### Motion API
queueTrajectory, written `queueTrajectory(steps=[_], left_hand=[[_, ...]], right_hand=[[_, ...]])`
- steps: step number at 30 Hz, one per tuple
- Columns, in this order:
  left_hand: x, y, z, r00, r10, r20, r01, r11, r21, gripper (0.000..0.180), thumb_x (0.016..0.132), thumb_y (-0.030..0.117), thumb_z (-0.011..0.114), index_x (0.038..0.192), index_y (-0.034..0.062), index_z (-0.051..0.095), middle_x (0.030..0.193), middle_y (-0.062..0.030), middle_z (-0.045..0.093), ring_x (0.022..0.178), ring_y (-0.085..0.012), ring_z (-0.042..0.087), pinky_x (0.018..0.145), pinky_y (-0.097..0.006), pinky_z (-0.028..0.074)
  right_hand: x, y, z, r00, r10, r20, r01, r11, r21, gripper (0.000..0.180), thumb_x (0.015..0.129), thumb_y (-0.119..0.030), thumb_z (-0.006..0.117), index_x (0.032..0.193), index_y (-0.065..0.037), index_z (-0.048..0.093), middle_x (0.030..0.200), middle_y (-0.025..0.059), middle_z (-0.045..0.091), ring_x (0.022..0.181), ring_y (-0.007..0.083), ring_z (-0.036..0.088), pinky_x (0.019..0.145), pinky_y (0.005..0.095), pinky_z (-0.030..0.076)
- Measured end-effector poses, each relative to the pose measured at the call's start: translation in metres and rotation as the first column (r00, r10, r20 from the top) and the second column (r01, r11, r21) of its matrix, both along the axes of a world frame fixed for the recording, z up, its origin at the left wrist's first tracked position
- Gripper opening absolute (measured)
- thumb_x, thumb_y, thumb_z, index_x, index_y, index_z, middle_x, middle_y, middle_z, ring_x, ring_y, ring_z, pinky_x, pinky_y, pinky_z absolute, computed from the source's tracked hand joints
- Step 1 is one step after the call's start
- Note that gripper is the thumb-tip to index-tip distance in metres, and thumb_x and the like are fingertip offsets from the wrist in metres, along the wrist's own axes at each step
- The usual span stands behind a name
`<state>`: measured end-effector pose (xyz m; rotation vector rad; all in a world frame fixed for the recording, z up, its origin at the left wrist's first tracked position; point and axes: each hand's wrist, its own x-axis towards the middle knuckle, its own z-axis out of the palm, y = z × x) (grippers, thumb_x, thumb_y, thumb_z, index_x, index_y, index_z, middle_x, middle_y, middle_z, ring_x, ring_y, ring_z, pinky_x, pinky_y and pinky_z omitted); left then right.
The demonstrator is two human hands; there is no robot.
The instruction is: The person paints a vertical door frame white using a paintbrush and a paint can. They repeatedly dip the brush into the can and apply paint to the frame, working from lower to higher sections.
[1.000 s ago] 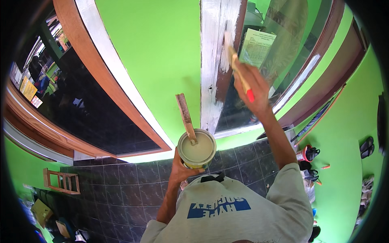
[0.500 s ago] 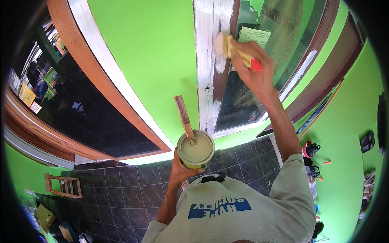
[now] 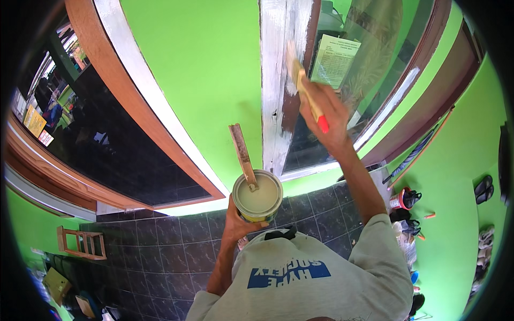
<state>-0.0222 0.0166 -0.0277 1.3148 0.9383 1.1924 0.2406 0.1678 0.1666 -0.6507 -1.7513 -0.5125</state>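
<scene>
- While the right hand [image 3: 326,112] curls its fingers around the paintbrush [image 3: 299,76], bristles overlie the patchy white frame [image 3: 271,96].
- Left hand [image 3: 236,226] clasps the paint can [image 3: 278,205]; a wooden stick [image 3: 243,155] juts from its mouth.
- Blurred bristles: I can't tell contact; the can hides some left fingers.

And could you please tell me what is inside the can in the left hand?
The can in the left hand holds pale liquid, with a wooden stick leaning in it. The can's bottom and anything below the surface are hidden.
</scene>
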Motion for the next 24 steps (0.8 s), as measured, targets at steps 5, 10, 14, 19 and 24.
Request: queueTrajectory(steps=[5, 10, 14, 19, 24], left_hand=[[-0.002, 0.0, -0.005, 1.0, 0.001, -0.023, 0.0, 1.0, 0.023, 0.124, 0.052, 0.017, 0.101, 0.154, 0.0024, 0.033, 0.144, -0.014, 0.054, 0.134, -0.0263, 0.055, 0.114, -0.043, 0.045], [0.0, -0.004, 0.004, 1.0, -0.002, 0.004, 0.002, 0.999, -0.034, 0.124, 0.051, 0.017, 0.101, 0.154, 0.0025, 0.033, 0.144, -0.0133, 0.054, 0.134, -0.0258, 0.054, 0.114, -0.042, 0.044], [-0.001, -0.006, 0.001, 1.0, -0.002, 0.023, 0.003, 0.999, -0.054, 0.124, 0.051, 0.017, 0.102, 0.154, 0.0027, 0.034, 0.144, -0.0129, 0.054, 0.134, -0.0256, 0.054, 0.114, -0.042, 0.044], [-0.001, -0.01, -0.001, 1.0, 0.008, 0.013, -0.007, 0.998, -0.067, 0.124, 0.051, 0.016, 0.102, 0.154, 0.0026, 0.034, 0.143, -0.0125, 0.054, 0.134, -0.0253, 0.054, 0.115, -0.042, 0.044], [-0.001, -0.015, -0.002, 0.999, 0.003, 0.039, 0.0, 0.996, -0.089, 0.125, 0.05, 0.015, 0.102, 0.154, 0.0022, 0.033, 0.143, -0.013, 0.054, 0.133, -0.0252, 0.055, 0.114, -0.042, 0.044]], right_hand=[[0.001, -0.009, -0.063, 0.999, 0.033, 0.005, -0.032, 0.984, -0.174, 0.048, 0.084, 0.005, 0.074, 0.131, 0.0, 0.066, 0.103, 0.0128, 0.068, 0.075, 0.0252, 0.069, 0.065, 0.0337, 0.059], [0.003, -0.015, -0.111, 0.999, 0.033, 0.022, -0.025, 0.961, -0.276, 0.044, 0.085, 0.008, 0.072, 0.128, 0.001, 0.066, 0.105, 0.0163, 0.068, 0.083, 0.0292, 0.072, 0.068, 0.0343, 0.059], [0.003, -0.013, -0.136, 0.999, 0.034, 0.001, -0.032, 0.955, -0.296, 0.044, 0.085, 0.007, 0.072, 0.128, 0.002, 0.066, 0.106, 0.0173, 0.068, 0.085, 0.0307, 0.072, 0.069, 0.0355, 0.059], [0.003, -0.013, -0.159, 0.999, 0.032, -0.013, -0.034, 0.95, -0.31, 0.041, 0.086, 0.007, 0.072, 0.126, 0.002, 0.066, 0.106, 0.0187, 0.068, 0.084, 0.0327, 0.071, 0.068, 0.036, 0.059], [0.006, -0.024, -0.178, 1.0, 0.007, 0.019, 0.002, 0.902, -0.431, 0.036, 0.086, 0.004, 0.072, 0.121, 0.001, 0.068, 0.103, 0.0167, 0.068, 0.08, 0.0327, 0.071, 0.066, 0.0357, 0.059]])
